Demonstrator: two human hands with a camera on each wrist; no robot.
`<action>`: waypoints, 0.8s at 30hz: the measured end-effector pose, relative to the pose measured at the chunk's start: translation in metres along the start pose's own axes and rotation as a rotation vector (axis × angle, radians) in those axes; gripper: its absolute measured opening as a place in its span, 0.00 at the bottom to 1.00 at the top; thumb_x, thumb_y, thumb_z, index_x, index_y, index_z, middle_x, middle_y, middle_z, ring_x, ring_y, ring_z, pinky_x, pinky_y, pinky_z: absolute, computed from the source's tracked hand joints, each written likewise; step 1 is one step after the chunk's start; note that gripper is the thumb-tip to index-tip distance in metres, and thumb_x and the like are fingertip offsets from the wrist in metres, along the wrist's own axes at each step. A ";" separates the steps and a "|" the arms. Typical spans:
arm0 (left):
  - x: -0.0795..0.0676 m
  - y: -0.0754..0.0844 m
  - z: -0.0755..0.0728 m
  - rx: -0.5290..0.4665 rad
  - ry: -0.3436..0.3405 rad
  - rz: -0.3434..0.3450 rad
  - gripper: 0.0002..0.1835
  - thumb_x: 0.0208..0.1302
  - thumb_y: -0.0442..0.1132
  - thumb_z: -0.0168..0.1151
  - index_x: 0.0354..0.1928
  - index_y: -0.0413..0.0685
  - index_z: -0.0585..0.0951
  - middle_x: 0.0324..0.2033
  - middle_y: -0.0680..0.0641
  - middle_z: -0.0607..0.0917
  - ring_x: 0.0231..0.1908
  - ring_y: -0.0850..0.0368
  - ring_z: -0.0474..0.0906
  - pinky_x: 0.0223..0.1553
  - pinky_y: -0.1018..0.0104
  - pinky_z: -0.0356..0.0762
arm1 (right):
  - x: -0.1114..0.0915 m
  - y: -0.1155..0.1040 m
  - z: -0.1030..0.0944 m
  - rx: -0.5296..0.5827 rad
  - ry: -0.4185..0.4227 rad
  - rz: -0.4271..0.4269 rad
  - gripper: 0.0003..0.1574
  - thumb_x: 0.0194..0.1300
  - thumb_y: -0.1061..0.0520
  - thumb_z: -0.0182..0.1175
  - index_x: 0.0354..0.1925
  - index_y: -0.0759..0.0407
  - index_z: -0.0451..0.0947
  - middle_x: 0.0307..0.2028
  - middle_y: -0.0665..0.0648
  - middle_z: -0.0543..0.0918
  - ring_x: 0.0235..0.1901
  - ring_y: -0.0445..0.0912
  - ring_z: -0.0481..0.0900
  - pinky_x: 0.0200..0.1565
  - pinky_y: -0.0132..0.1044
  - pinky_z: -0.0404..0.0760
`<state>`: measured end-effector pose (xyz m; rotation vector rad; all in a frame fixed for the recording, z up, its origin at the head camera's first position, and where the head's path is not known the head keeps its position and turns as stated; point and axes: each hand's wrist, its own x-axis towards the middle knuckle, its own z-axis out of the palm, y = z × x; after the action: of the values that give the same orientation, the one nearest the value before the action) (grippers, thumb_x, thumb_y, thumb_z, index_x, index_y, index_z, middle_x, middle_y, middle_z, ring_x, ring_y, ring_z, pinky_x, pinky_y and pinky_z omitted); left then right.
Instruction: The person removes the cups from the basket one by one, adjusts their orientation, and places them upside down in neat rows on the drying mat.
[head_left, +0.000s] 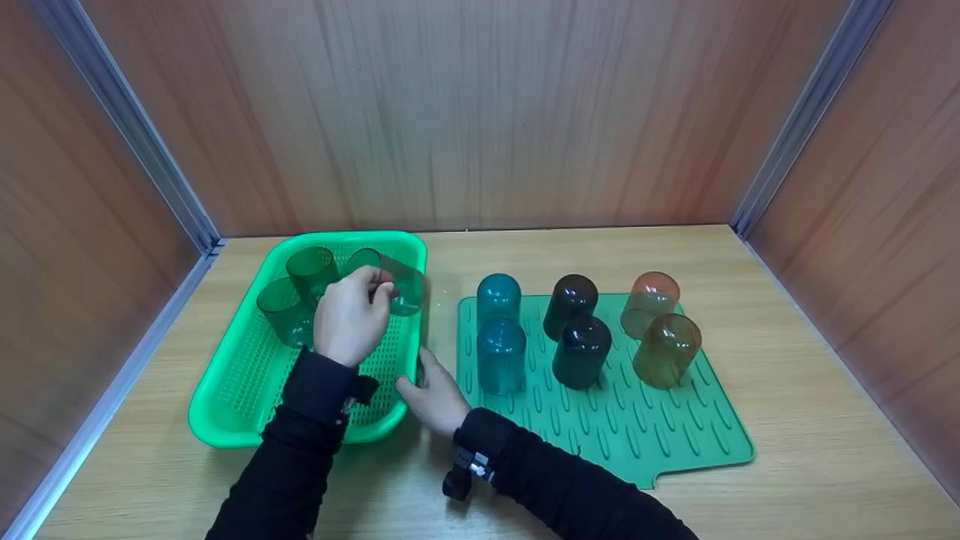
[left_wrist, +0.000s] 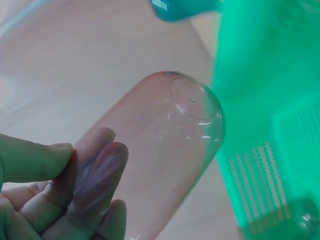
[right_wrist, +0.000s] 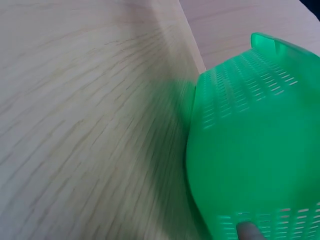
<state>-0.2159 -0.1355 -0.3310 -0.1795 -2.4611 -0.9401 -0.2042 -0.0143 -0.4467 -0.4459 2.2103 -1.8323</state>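
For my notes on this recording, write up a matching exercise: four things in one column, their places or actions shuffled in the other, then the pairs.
1. left hand
2. right hand
3. blue tumblers
4. dark tumblers

A. standing upside down between the blue and amber tumblers
B. touching the side of the green basket
C. pinching a transparent tumbler
D. the leftmost pair on the green mat in the head view

Pairs: 1-C, 2-B, 3-D, 4-A

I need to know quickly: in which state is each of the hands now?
Left hand: closed, holding a transparent cup.
Right hand: holding the green basket at its edge.
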 end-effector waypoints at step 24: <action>-0.050 0.044 0.009 -0.764 0.047 -0.068 0.10 0.59 0.38 0.56 0.40 0.40 0.78 0.33 0.47 0.84 0.36 0.57 0.80 0.40 0.65 0.75 | -0.010 0.001 -0.012 0.024 0.001 0.052 0.29 0.62 0.50 0.53 0.60 0.46 0.58 0.57 0.44 0.66 0.57 0.41 0.60 0.56 0.44 0.60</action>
<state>-0.1636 -0.0941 -0.3358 -0.3200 -1.9555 -1.8472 -0.1998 0.0009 -0.4459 -0.3790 2.1769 -1.8305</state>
